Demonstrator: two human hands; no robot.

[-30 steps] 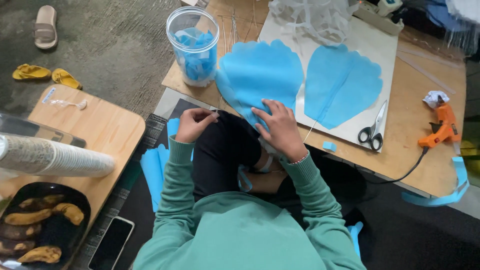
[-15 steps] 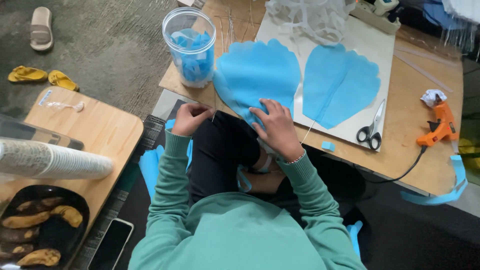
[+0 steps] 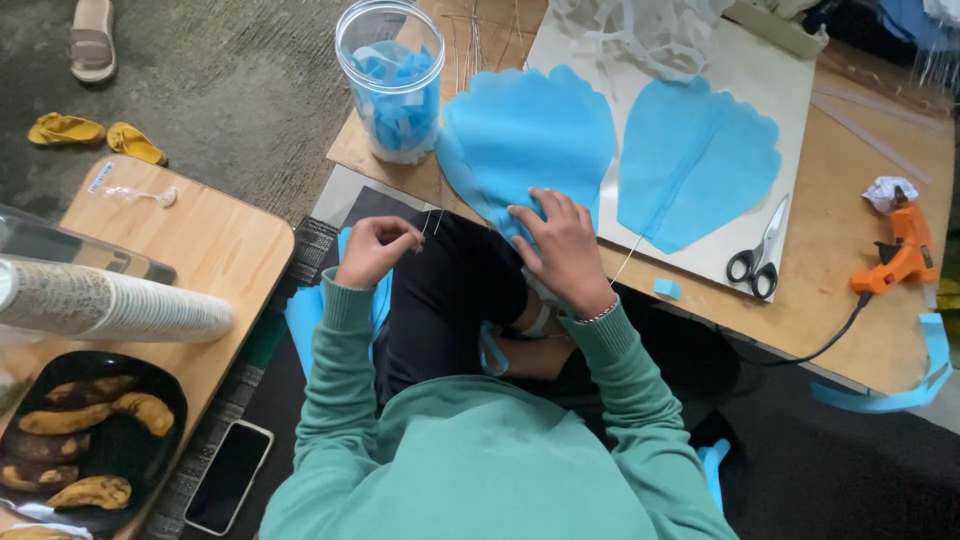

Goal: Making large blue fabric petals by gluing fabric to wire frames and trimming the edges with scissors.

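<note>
I sit at a low wooden board (image 3: 850, 300) in a green sweater. My right hand (image 3: 560, 245) presses flat on the lower edge of a large blue petal-shaped fabric piece (image 3: 530, 135). My left hand (image 3: 378, 248) is pinched on a thin wire (image 3: 432, 220) near the petal's stem end, over my knee. A second blue petal (image 3: 695, 160) with a wire stem lies to the right on a pale sheet.
A clear jar of blue scraps (image 3: 392, 85) stands at the board's left corner. Scissors (image 3: 760, 255), an orange glue gun (image 3: 900, 255) with cord and a blue strip (image 3: 900, 390) lie right. On my left: a small wooden table (image 3: 210, 235), stacked cups (image 3: 110, 305), a bowl of bananas (image 3: 90, 440), a phone (image 3: 228, 475).
Both hands stay on the petal and wire with only slight shifts. The view has tilted a little.
</note>
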